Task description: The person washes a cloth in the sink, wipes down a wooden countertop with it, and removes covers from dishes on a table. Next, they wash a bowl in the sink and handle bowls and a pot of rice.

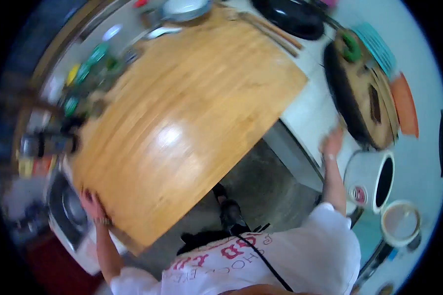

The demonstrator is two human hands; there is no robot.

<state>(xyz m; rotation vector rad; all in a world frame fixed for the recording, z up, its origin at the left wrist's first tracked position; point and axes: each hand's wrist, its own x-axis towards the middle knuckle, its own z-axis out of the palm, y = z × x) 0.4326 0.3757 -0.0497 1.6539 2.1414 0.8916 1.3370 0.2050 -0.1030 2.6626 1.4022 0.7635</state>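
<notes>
A large wooden board [197, 113] lies at an angle, its near edge over the gap above the floor. My left hand [92, 204] is at the board's lower left edge, fingers curled against it; blur hides the exact grip. Over the white tiled counter [307, 115], my right hand [332, 141] is apart from the board, fingers stretched out and blurred, with nothing visible in them. It is nearest to a round chopping block [362, 105], on which a dark-handled knife [374, 104] and a green curved vegetable [350, 47] lie.
A white pot [362, 178] and a tub [401, 223] stand at the right. An orange basket [405, 105] and a turquoise basket [376, 46] are behind the block. A black pan [293, 17] and wooden sticks [273, 33] are at the back. Jars [91, 64] and a sink [70, 209] are left.
</notes>
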